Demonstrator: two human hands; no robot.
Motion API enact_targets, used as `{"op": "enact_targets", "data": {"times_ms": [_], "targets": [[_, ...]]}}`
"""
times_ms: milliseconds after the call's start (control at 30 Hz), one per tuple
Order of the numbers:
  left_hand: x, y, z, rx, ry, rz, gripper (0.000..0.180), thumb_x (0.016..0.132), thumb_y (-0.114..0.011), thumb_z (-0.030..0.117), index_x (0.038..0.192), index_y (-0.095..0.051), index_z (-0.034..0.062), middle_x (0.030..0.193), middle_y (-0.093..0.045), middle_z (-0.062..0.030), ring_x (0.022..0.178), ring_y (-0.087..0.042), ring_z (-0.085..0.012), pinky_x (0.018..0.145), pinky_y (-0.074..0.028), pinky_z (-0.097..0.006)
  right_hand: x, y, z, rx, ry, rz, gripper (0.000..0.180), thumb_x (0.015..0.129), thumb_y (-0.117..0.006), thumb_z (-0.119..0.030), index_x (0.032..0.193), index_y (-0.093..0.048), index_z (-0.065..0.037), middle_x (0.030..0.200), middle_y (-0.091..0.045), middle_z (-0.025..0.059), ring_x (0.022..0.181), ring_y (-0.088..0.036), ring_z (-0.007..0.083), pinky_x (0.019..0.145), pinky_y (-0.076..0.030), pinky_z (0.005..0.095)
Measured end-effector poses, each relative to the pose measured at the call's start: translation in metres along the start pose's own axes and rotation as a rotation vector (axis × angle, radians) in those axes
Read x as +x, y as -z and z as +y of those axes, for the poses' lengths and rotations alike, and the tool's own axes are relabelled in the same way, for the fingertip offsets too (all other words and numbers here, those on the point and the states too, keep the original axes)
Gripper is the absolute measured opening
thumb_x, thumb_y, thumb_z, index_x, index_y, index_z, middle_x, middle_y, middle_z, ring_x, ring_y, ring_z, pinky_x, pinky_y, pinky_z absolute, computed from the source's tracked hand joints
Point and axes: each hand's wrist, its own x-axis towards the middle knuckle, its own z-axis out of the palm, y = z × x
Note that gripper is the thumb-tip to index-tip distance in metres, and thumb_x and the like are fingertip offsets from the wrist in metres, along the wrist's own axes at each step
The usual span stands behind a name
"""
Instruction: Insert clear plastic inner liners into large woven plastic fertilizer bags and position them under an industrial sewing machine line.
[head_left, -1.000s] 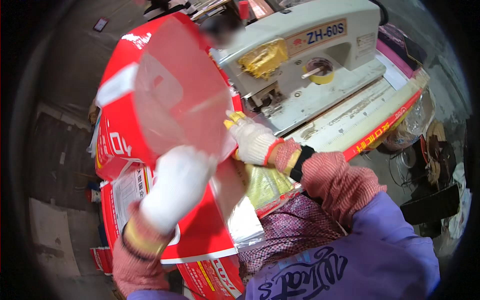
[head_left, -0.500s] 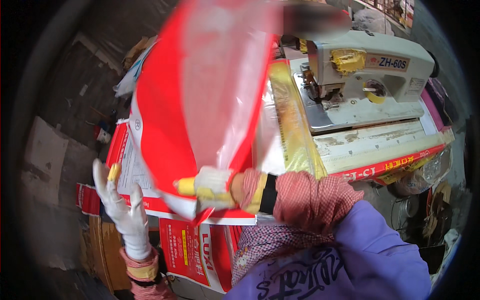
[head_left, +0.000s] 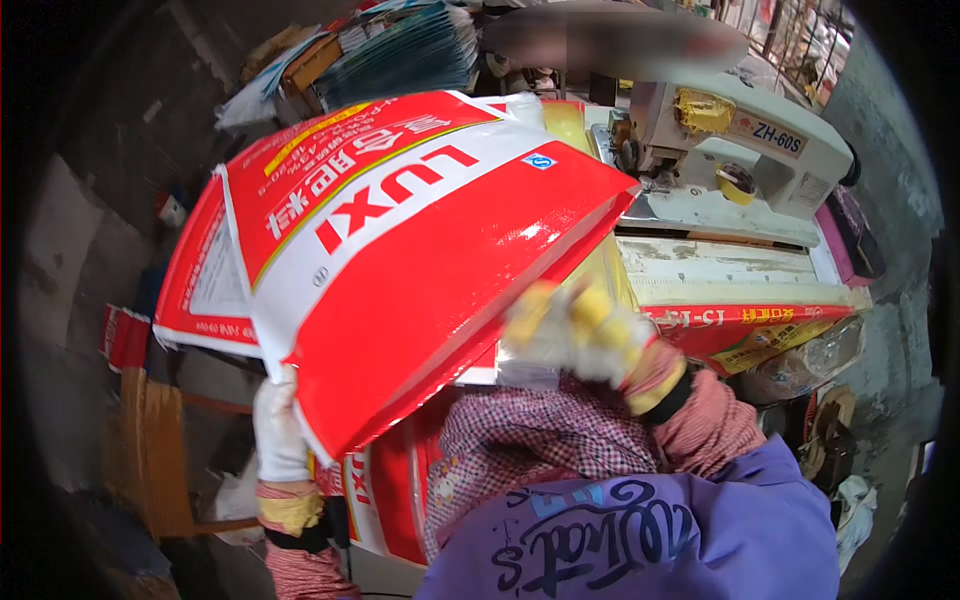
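Observation:
A red and white woven sack (head_left: 430, 260) spreads across the work surface, its near edge lifted and bulging toward me. My left hand (head_left: 280, 425), in a white glove, is closed on the sack's near left corner; part of its fingers is hidden behind the sack. At the sack's near right edge is my right hand (head_left: 590, 330), in a white and yellow glove. Motion smears its fingers, so I cannot tell whether it touches the edge. Beyond the sack, on the right, stands a white sewing machine (head_left: 740, 150).
More red sacks (head_left: 205, 260) lie beneath at the left. A stack of dark green folded sheets (head_left: 400, 60) is at the back. Yellow film (head_left: 615, 260) lies beside the machine's pale bed (head_left: 720, 270). A wooden frame (head_left: 165, 460) stands at lower left.
The sack was raised and blurred; now it is laid down with its printed side up. My left hand, previously open and apart, has closed on its corner. My right hand has moved right.

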Motion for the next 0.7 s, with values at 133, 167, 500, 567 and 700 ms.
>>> {"op": "enact_targets", "data": {"times_ms": [133, 167, 500, 567, 700], "targets": [[-0.049, 0.012, 0.025, 0.079, -0.163, 0.056, 0.035, 0.094, -0.043, 0.027, 0.105, -0.055, -0.0042, 0.096, -0.062, -0.0082, 0.083, -0.06, -0.0123, 0.073, -0.047, -0.024, -0.021, 0.038, -0.063, -0.048, 0.191, 0.019, 0.069, 0.078, -0.051, -0.061, 0.121, -0.046, -0.007, 0.12, -0.05, 0.0113, 0.115, -0.046, 0.0338, 0.095, -0.036, 0.0545], [-0.067, 0.034, 0.027, 0.262, -0.212, 0.057, 0.036, 0.095, -0.041, 0.028, 0.105, -0.056, -0.0035, 0.097, -0.062, -0.0076, 0.083, -0.06, -0.0118, 0.071, -0.048, -0.025, -0.013, 0.026, -0.06, -0.052, 0.13, 0.071, 0.056, 0.08, -0.05, -0.055, 0.11, -0.047, -0.007, 0.112, -0.051, 0.0104, 0.109, -0.048, 0.0314, 0.092, -0.038, 0.0541], [-0.233, 0.192, -0.143, 0.072, -0.21, 0.755, 0.049, 0.092, -0.044, 0.039, 0.114, -0.051, -0.0036, 0.109, -0.056, -0.0094, 0.1, -0.052, -0.0168, 0.088, -0.04, -0.03, 0.169, 0.005, 0.127, -2.3, 0.493, -0.043, 0.04, 0.081, -0.058, -0.038, 0.103, -0.056, -0.005, 0.077, -0.063, 0.0155, 0.066, -0.061, 0.0276, 0.056, -0.047, 0.0366], [-0.255, 0.199, -0.203, -0.065, -0.102, 0.904, 0.051, 0.091, -0.047, 0.039, 0.12, -0.048, -0.0028, 0.117, -0.053, -0.0106, 0.107, -0.049, -0.0198, 0.094, -0.037, -0.033, 0.199, -0.002, 0.193, -1.68, -0.147, 0.198, 0.042, 0.075, -0.064, -0.025, 0.106, -0.053, 0.0, 0.075, -0.062, 0.018, 0.069, -0.063, 0.0299, 0.055, -0.048, 0.036], [-0.29, 0.216, -0.298, -0.59, 0.09, 0.935, 0.05, 0.087, -0.054, 0.036, 0.121, -0.047, -0.0001, 0.122, -0.051, -0.0128, 0.111, -0.049, -0.0255, 0.095, -0.038, -0.042, 0.226, 0.01, 0.265, -2.692, -0.088, -0.538, 0.047, 0.076, -0.062, -0.02, 0.115, -0.048, 0.002, 0.075, -0.064, 0.0156, 0.072, -0.064, 0.03, 0.057, -0.05, 0.0369]]}}
